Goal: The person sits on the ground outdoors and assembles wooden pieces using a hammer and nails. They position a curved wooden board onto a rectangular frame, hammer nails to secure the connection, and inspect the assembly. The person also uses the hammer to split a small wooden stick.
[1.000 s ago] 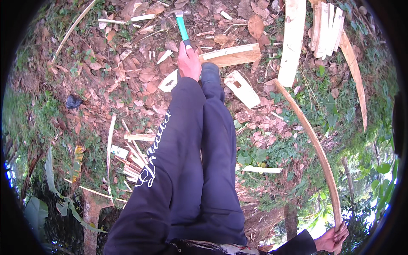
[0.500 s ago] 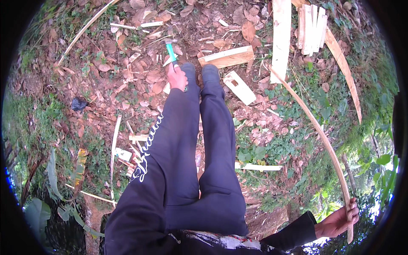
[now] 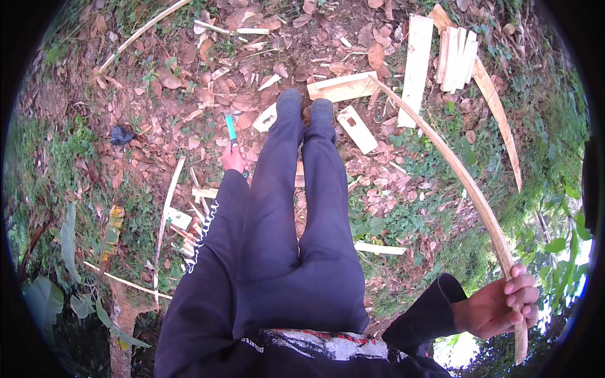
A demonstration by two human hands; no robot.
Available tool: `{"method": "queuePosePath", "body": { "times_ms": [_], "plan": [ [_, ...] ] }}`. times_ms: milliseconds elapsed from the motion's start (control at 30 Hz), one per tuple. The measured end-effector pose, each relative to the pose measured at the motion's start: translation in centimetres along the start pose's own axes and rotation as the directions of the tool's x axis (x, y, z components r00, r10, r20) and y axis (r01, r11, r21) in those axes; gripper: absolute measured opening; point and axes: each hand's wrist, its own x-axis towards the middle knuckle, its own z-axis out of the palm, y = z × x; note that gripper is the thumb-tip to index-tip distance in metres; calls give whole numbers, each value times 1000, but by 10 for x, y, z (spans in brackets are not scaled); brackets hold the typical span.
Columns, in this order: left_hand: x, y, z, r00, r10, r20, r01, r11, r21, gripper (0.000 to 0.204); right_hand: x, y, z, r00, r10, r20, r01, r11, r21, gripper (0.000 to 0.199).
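My left hand (image 3: 233, 159) is closed round the handle of a hammer (image 3: 232, 128), whose grip is teal and dark; its head points away from me, left of my shoes. At the lower right, my right hand (image 3: 495, 309) wraps its fingers round the near end of a long, curved wooden strip (image 3: 463, 175). The strip bows outward to the right, and its far tip reaches a thick wooden piece (image 3: 343, 87) just beyond my shoes. Beside my right shoe lies a short pale block (image 3: 357, 130) with a rectangular hole cut in it.
A wide pale board (image 3: 416, 69) and a bundle of thin slats (image 3: 456, 60) lie at the far right, near another curved strip (image 3: 501, 113). Wood offcuts (image 3: 189, 230) are heaped by my left forearm. Dry leaves and chips cover the ground. A black crumpled thing (image 3: 121, 135) lies at left.
My left hand has drawn back and left with the hammer, away from my shoes. The far tip of the curved strip has swung left and farther out. The whole view has shifted slightly.
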Motion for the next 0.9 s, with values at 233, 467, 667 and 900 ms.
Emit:
{"method": "queuePosePath", "body": {
  "times_ms": [233, 467, 667, 900],
  "plan": [
    [-25, -19, -37, 998, -39, -47, 37, 998, -51, 17, 2, -16, 40, 994, 3, 112, -23, 984, 176, 18],
    [-39, -28, -45, 993, -83, -80, 71, 988, -134, 26, 38, -36, 51, 983, -104, 151, 49, 943, 329, 15],
    [-54, -34, -38, 990, -119, -75, 100, 972, -211, 23, 28, -57, 60, 978, -182, 106, 142, 942, 303, 14],
    [-66, -42, -29, 974, -209, -87, 181, 951, -251, 27, -7, -61, 69, 967, -190, 169, 139, 952, 273, 21]
  ]
}}
